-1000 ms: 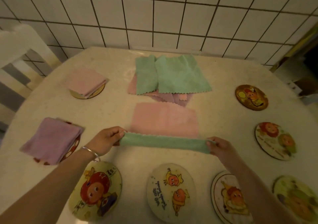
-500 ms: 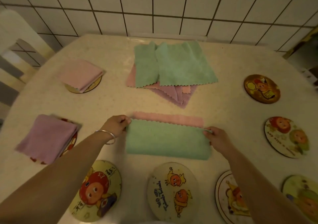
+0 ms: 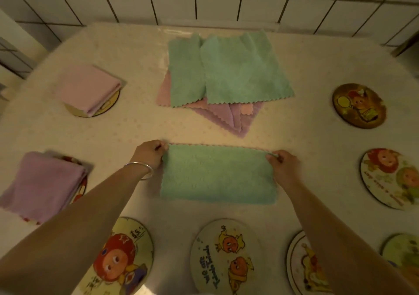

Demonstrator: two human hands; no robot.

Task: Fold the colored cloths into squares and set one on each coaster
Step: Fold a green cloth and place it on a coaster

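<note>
- At about 9 o'clock on the table [image 3: 306,136], a folded purple cloth [image 3: 43,183] is seen lying on a coaster that is mostly hidden under it.
- At about 10 o'clock, a folded pink cloth [image 3: 87,88] is set on another coaster [image 3: 108,106], so two coasters are judged as already served.
- The left hand [image 3: 149,153] is closed in a pinch on the far left corner of the green cloth [image 3: 217,174]; a bangle [image 3: 142,170] is worn on this wrist.
- The green cloth is now lying flat near the middle of the table as a wide rectangle. One second ago it was held up as a narrow band above a pink cloth; since then it has been brought down over the pink one, of which only a thin edge [image 3: 215,145] is visible along the far side.
- From this change the first fold is judged complete; a second fold, side to side, is probably needed to make a square.
- At 12 o'clock, a pile of unfolded cloths [image 3: 226,77] is waiting.
- The right hand [image 3: 283,163] is closed in a pinch on the far right corner of the same cloth.
- At 6 o'clock an empty coaster [image 3: 226,256] is near, and more are seen at 3 o'clock [image 3: 359,105].
</note>
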